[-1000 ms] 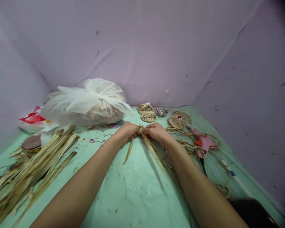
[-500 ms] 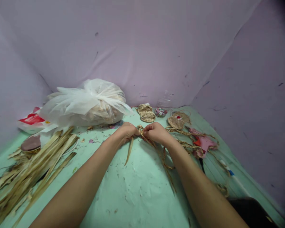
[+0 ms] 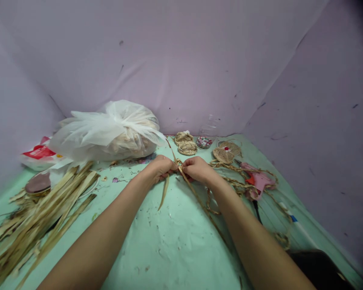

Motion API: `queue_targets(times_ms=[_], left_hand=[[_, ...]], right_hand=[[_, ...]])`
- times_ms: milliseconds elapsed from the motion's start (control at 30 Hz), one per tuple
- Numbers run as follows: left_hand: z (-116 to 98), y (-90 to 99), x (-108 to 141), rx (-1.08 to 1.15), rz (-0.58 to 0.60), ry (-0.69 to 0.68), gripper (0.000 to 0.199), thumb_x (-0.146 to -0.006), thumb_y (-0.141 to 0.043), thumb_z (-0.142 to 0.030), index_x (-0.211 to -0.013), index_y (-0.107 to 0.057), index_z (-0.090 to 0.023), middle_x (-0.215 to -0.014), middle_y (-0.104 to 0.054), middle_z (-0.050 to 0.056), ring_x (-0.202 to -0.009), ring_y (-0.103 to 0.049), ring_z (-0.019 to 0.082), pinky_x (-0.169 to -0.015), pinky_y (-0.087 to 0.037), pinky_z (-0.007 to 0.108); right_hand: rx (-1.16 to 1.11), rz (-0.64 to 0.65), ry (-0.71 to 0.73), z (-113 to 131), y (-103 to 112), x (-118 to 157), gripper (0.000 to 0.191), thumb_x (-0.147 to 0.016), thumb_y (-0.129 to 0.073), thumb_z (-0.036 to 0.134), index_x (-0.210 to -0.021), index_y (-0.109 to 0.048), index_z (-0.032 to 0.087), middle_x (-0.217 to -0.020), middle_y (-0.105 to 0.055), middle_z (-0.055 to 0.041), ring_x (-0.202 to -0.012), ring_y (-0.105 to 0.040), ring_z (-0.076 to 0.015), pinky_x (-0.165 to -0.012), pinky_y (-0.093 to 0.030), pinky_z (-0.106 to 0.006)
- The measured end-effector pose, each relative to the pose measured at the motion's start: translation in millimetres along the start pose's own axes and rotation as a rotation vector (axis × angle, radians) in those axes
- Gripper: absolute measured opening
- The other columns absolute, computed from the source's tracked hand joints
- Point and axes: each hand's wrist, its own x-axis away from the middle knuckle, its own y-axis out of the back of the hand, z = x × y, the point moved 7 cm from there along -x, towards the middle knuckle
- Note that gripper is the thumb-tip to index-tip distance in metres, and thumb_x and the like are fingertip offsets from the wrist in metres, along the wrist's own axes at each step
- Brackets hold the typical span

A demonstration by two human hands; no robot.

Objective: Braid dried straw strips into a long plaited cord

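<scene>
Close together over the middle of the table, both hands pinch a small braid of dried plant fibre (image 3: pixel 179 162). My left hand (image 3: pixel 162 167) is closed on the braid's left side, and a loose strip (image 3: pixel 164 192) hangs below its fingers. My right hand (image 3: pixel 196 168) has its fingertips pressed together at the braid's right side. One long fibre strip (image 3: pixel 204 207) runs from between the hands down toward my right forearm. Another thin strip end (image 3: pixel 171 148) sticks up behind the fingers. The fingertips partly hide the braid.
A tied white plastic bag (image 3: pixel 109 133) sits at the back left, above a pile of dried strips (image 3: pixel 45 221). Behind the hands are woven pieces (image 3: pixel 186 148), a container of beads (image 3: pixel 204 141) and round woven discs (image 3: pixel 225 154). Braided cord (image 3: pixel 232 183) and a pink glue gun (image 3: pixel 261 183) lie right.
A thin strip end now points up behind the fingers. The long strip beside my right forearm lies straighter and has shifted. Both hands stay in nearly the same place.
</scene>
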Motion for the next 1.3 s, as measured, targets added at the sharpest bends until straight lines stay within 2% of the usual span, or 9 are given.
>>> queue_targets(times_ms=[167, 367, 500, 600, 867, 1000, 1167, 1233, 1300], left_hand=[[-4.6, 1.3, 1.2, -0.100, -0.046, -0.124, 0.026, -0.057, -0.059, -0.016, -0.048, -0.035, -0.018, -0.035, -0.024, -0.009, -0.031, -0.019, 0.003, -0.035, -0.010, 0.021], [-3.7, -3.7, 1.1, -0.084, 0.155, -0.186, 0.023, -0.059, -0.057, -0.022, -0.050, -0.036, -0.018, -0.039, -0.028, -0.007, -0.031, -0.025, 0.004, -0.033, -0.014, 0.020], [0.7, -4.6, -1.6, -0.020, 0.278, -0.119, 0.016, -0.064, -0.052, -0.029, -0.058, -0.049, -0.015, -0.044, -0.039, -0.003, -0.034, -0.034, 0.006, -0.033, -0.022, 0.020], [5.4, -6.5, -5.1, 0.072, 0.317, -0.035, 0.019, -0.064, -0.051, -0.030, -0.068, -0.056, -0.012, -0.047, -0.043, -0.002, -0.034, -0.036, 0.007, -0.032, -0.021, 0.020], [0.6, -1.1, -2.7, 0.009, 0.008, -0.061, 0.017, -0.060, -0.059, -0.028, -0.056, -0.051, -0.013, -0.038, -0.033, -0.007, -0.029, -0.024, 0.002, -0.032, -0.012, 0.019], [-0.2, -1.6, -1.4, 0.018, 0.002, -0.060, 0.015, -0.060, -0.059, -0.025, -0.055, -0.051, -0.013, -0.036, -0.033, -0.007, -0.028, -0.022, 0.003, -0.033, -0.011, 0.020], [-0.7, -0.5, -0.6, 0.019, -0.001, -0.034, 0.011, -0.061, -0.057, -0.021, -0.056, -0.053, -0.012, -0.035, -0.033, -0.006, -0.028, -0.022, 0.003, -0.033, -0.010, 0.020], [-0.2, -0.8, -0.8, 0.025, 0.002, -0.022, 0.011, -0.062, -0.056, -0.021, -0.056, -0.053, -0.012, -0.036, -0.033, -0.006, -0.029, -0.023, 0.003, -0.034, -0.010, 0.020], [0.3, -1.7, -1.4, 0.033, 0.012, -0.017, 0.012, -0.062, -0.056, -0.021, -0.057, -0.053, -0.012, -0.036, -0.033, -0.006, -0.029, -0.022, 0.003, -0.034, -0.010, 0.020]], right_hand=[[-0.078, 0.022, -0.075, 3.5, 0.4, 6.5, 0.008, -0.058, -0.050, 0.008, -0.056, -0.056, 0.014, -0.047, -0.055, -0.0005, -0.041, -0.049, -0.0097, -0.042, -0.040, -0.019], [-0.127, 0.090, -0.058, 11.3, 1.6, 15.4, 0.007, -0.063, -0.055, 0.015, -0.056, -0.058, 0.013, -0.049, -0.054, -0.0004, -0.041, -0.045, -0.0071, -0.040, -0.036, -0.017], [-0.075, 0.044, -0.025, 9.4, 4.4, 13.7, 0.011, -0.062, -0.058, 0.021, -0.056, -0.059, 0.013, -0.044, -0.052, 0.0017, -0.038, -0.037, -0.0050, -0.037, -0.028, -0.017], [-0.095, -0.002, -0.030, 8.8, 5.6, 12.7, 0.010, -0.062, -0.058, 0.019, -0.054, -0.058, 0.013, -0.040, -0.048, 0.0035, -0.036, -0.033, -0.0044, -0.036, -0.024, -0.017], [-0.218, -0.035, -0.112, 13.8, 7.3, 19.7, 0.005, -0.059, -0.054, 0.012, -0.059, -0.060, 0.012, -0.037, -0.046, 0.0050, -0.035, -0.031, -0.0046, -0.037, -0.024, -0.017], [-0.242, -0.001, -0.099, 14.5, 6.3, 20.0, 0.005, -0.058, -0.052, 0.009, -0.058, -0.056, 0.013, -0.037, -0.045, 0.0055, -0.035, -0.030, -0.0041, -0.037, -0.023, -0.017], [-0.221, 0.114, 0.047, 16.4, 5.9, 19.3, 0.011, -0.053, -0.058, 0.014, -0.057, -0.048, 0.015, -0.042, -0.044, 0.0068, -0.038, -0.033, -0.0039, -0.039, -0.025, -0.017], [-0.148, 0.160, 0.096, 18.3, 5.5, 21.0, 0.017, -0.051, -0.062, 0.018, -0.054, -0.046, 0.015, -0.043, -0.042, 0.0075, -0.040, -0.033, -0.0036, -0.041, -0.026, -0.017], [0.003, 0.128, 0.129, 20.5, 8.4, 22.3, 0.019, -0.050, -0.065, 0.023, -0.053, -0.048, 0.015, -0.044, -0.042, 0.0071, -0.042, -0.033, -0.0042, -0.042, -0.025, -0.017]])
